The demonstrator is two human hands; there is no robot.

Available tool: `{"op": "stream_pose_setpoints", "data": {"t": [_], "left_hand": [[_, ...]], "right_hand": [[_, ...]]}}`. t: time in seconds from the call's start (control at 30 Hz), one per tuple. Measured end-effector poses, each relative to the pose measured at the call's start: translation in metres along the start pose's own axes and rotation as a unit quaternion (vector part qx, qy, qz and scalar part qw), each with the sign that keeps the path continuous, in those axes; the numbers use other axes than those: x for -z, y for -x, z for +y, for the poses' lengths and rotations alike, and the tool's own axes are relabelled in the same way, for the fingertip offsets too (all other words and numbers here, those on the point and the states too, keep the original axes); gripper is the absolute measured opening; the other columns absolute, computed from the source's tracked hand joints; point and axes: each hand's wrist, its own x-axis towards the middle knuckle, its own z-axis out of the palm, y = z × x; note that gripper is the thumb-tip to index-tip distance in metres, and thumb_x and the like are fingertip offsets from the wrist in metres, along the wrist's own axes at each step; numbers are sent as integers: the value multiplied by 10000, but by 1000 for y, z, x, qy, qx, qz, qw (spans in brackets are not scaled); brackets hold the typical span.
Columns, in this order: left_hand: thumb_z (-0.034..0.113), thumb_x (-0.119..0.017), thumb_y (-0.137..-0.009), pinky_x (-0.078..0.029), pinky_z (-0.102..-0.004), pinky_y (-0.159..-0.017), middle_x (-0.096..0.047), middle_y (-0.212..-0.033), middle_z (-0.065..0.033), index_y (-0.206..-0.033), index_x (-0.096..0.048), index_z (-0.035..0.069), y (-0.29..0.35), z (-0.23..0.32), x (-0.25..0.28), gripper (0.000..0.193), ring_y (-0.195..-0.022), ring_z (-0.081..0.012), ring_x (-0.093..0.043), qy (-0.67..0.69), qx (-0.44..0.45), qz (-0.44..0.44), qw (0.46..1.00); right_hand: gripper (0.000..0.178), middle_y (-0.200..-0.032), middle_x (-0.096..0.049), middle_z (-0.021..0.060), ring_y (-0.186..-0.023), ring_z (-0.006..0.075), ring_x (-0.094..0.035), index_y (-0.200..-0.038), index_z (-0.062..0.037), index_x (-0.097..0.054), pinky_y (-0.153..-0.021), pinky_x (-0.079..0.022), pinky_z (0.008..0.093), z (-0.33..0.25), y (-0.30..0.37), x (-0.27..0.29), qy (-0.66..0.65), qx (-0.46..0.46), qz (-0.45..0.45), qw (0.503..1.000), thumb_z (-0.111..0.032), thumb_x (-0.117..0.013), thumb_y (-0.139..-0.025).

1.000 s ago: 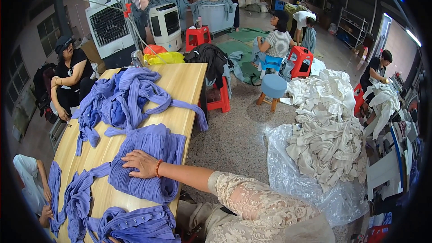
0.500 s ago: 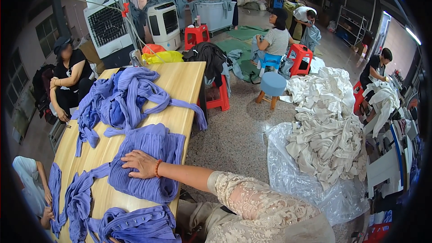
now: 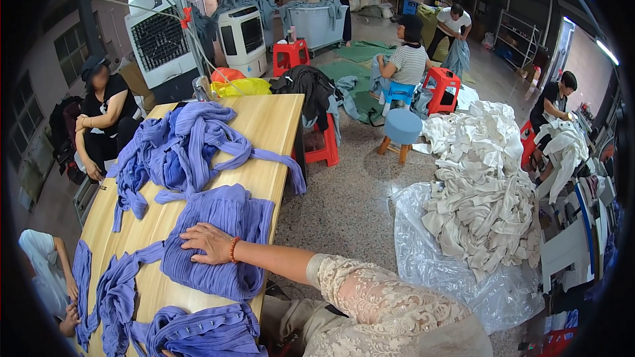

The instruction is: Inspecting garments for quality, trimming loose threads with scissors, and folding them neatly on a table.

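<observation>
My right hand (image 3: pixel 210 243), a beaded bracelet at its wrist, lies palm down with fingers outstretched on a folded stack of purple crinkled garments (image 3: pixel 228 215). It presses on the top and grips nothing. At the bottom edge, a buttoned purple garment (image 3: pixel 202 332) lies in a heap. A sliver of skin, apparently my left hand (image 3: pixel 169 354), shows under it; its fingers are hidden. Between the stack and the table's left edge another purple garment (image 3: pixel 116 297) is spread out. A loose pile of purple garments with long straps (image 3: pixel 175 142) sits beyond the stack.
The wooden table (image 3: pixel 268 125) fills the left side. A co-worker's hands (image 3: pixel 71 304) are at its left edge; another person (image 3: pixel 106 112) sits beyond. To my right, white and beige garments (image 3: pixel 483 225) lie heaped on plastic sheeting (image 3: pixel 423 258), near a blue round stool (image 3: pixel 401 125).
My right hand stays on the folded stack, and the garments keep their places. At the back right, a person in white has straightened up somewhat. The view has shifted very slightly.
</observation>
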Motion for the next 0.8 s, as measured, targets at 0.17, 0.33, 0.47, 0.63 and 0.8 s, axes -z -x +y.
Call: {"op": "stream_pose_setpoints", "data": {"t": [0.17,0.33,0.47,0.63,0.8], "left_hand": [[704,-537,-760,-365,-685,-803,-586,-1091,-73,-1101,-609,172,1,-7,-16,636,-1059,-344,-525,-10,-21,88,996],[700,-549,-754,-377,-664,-786,-588,-1082,-71,-1081,-619,176,1,-3,-11,622,-1055,-342,-526,7,-23,94,995],[695,-559,-745,-369,-646,-802,-594,-1089,-57,-1085,-626,188,1,2,-3,615,-1054,-332,-528,11,-11,66,998],[696,-555,-742,-356,-644,-820,-591,-1120,-44,-1112,-627,195,-1,1,5,627,-1088,-324,-515,16,9,27,999],[718,-505,-766,-340,-666,-858,-561,-1198,-63,-1174,-598,190,-1,4,10,674,-1153,-323,-482,-4,20,-21,1000]], "right_hand": [[429,-1358,-508,135,-1283,303,-423,-1178,-96,-624,-1098,-277,450,-1,-2,-1,0,4,2,1000,-316,-657,-812],[432,-1359,-508,129,-1283,300,-424,-1179,-96,-624,-1098,-277,451,1,-1,-2,2,-1,0,1000,-324,-654,-813],[432,-1363,-505,120,-1284,299,-423,-1180,-100,-623,-1100,-275,454,4,0,-3,5,1,1,1000,-329,-653,-815],[427,-1363,-504,115,-1287,298,-420,-1180,-102,-623,-1103,-270,456,1,0,-2,6,-1,-2,1000,-328,-651,-819],[426,-1365,-502,116,-1290,299,-416,-1181,-101,-622,-1104,-273,456,0,-1,-1,4,-5,-3,1000,-326,-650,-821]]}}
